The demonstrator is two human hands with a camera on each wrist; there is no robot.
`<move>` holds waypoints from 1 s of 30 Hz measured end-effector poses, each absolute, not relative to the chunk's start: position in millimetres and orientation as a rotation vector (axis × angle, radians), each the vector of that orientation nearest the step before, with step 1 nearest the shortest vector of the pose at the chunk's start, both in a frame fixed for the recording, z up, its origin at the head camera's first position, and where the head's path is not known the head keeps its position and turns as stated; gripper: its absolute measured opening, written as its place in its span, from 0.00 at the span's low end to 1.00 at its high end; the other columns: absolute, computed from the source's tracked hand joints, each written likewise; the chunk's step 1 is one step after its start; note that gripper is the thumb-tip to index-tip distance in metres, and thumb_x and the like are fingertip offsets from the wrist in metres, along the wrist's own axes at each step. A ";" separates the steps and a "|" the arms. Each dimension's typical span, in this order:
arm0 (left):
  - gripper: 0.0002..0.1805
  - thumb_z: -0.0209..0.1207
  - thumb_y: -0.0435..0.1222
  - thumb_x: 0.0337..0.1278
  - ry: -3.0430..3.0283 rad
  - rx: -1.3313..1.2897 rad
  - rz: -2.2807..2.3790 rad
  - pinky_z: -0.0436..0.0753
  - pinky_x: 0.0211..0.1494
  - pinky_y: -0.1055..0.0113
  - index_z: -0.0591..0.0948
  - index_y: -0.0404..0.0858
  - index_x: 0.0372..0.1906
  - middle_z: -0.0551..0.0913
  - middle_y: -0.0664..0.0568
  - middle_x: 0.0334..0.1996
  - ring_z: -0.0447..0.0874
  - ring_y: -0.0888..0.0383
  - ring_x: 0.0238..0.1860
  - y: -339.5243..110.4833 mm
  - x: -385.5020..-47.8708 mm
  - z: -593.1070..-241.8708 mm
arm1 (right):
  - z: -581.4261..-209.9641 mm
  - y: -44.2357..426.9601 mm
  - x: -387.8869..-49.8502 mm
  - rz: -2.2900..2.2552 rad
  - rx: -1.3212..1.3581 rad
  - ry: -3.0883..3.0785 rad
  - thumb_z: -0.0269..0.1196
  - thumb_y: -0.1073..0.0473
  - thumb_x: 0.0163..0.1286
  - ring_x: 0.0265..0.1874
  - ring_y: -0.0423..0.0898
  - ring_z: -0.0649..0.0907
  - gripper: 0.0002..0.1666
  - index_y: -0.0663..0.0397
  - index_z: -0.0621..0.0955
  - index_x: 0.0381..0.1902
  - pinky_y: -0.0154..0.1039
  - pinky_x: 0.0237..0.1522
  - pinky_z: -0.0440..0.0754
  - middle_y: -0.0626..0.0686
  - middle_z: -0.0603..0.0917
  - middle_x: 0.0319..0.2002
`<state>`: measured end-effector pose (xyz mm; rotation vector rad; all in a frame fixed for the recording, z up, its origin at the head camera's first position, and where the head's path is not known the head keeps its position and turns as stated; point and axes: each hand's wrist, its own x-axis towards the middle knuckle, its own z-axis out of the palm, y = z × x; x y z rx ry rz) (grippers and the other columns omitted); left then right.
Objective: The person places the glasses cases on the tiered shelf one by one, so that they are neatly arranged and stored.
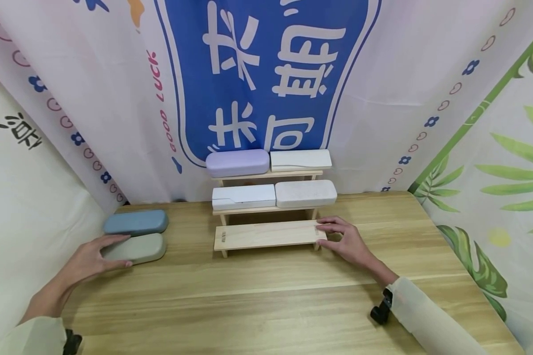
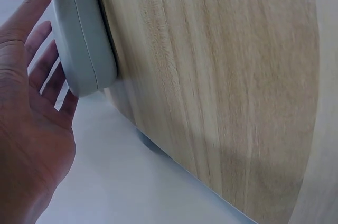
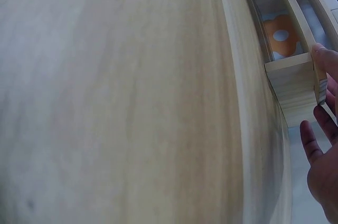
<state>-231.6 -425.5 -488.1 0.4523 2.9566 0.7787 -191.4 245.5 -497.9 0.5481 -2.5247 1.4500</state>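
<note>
Both hands are held well apart over a wooden table (image 1: 248, 296). By the left hand (image 1: 89, 259), at the left of the head view, the left end of a grey-green case (image 1: 142, 248) is gripped, with the thumb laid along its near side and the fingers along its far side. Just beyond that case, a blue case (image 1: 137, 222) is laid flat.

By the right hand (image 1: 344, 241), right of centre, the right end of the lowest shelf (image 1: 266, 234) of a three-tier wooden stand (image 1: 271, 210) is held between thumb and fingers. How firmly either grip is kept cannot be told. On the middle tier, a white case (image 1: 243, 197) and a speckled pale case (image 1: 306, 193) are set side by side; on the top tier, a purple case (image 1: 237, 163) is placed left of a flap-front case (image 1: 300, 160). Behind, across the upper frame, a printed curtain (image 1: 266, 74) is hung.
</note>
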 end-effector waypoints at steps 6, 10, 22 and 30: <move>0.45 0.81 0.50 0.48 2.956 0.457 0.777 0.68 0.63 0.23 0.78 0.31 0.69 0.71 0.19 0.68 0.65 0.17 0.68 -425.4 -233.4 -488.8 | -496.5 245.6 -191.4 1.435 0.529 -2.542 0.78 0.68 0.62 0.61 0.60 0.83 0.22 0.66 0.88 0.54 0.50 0.62 0.83 0.63 0.84 0.62; 0.46 0.82 0.49 0.47 2.957 0.464 0.762 0.69 0.63 0.24 0.78 0.31 0.69 0.72 0.18 0.67 0.67 0.17 0.67 -425.1 -234.3 -489.2 | -496.4 245.5 -191.5 1.425 0.531 -2.544 0.78 0.68 0.61 0.60 0.61 0.83 0.23 0.66 0.88 0.54 0.52 0.62 0.83 0.64 0.84 0.62; 0.44 0.84 0.46 0.43 2.953 0.489 0.761 0.72 0.61 0.26 0.80 0.30 0.66 0.74 0.19 0.65 0.70 0.18 0.64 -425.4 -236.2 -488.1 | -497.3 244.7 -190.9 1.436 0.534 -2.533 0.78 0.69 0.61 0.62 0.62 0.82 0.23 0.67 0.88 0.54 0.25 0.62 0.73 0.64 0.84 0.61; 0.44 0.84 0.46 0.41 2.964 0.498 0.738 0.74 0.60 0.28 0.81 0.30 0.65 0.76 0.19 0.64 0.72 0.19 0.63 -425.1 -237.2 -488.2 | -497.2 244.8 -191.1 1.427 0.548 -2.528 0.78 0.69 0.60 0.62 0.64 0.82 0.23 0.68 0.88 0.54 0.24 0.63 0.72 0.65 0.84 0.61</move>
